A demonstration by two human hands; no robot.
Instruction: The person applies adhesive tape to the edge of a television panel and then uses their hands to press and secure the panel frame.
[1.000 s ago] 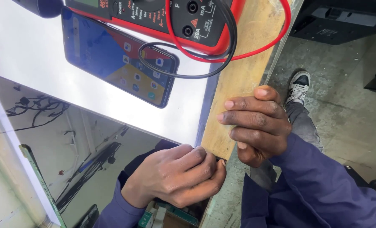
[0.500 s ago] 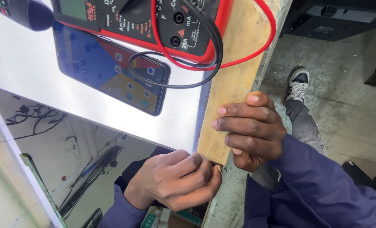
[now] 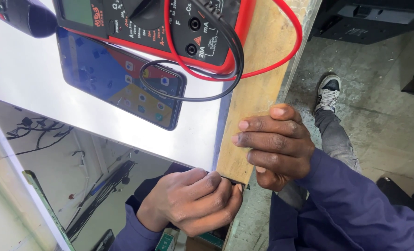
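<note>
Right hand (image 3: 277, 144) curled on wooden board (image 3: 258, 93) edge.

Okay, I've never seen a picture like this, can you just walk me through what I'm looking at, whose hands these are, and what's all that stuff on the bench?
This is one view from a camera worn on a person's head, looking down at their own two bare hands. The right hand rests curled over the edge of a wooden plank. The left hand pinches something small and dark at the plank's near end; what it is cannot be made out. On the white sheet lie a phone with its screen lit and a red and black multimeter with red and black leads looped over it. Below are the concrete floor and the person's shoe.
</note>
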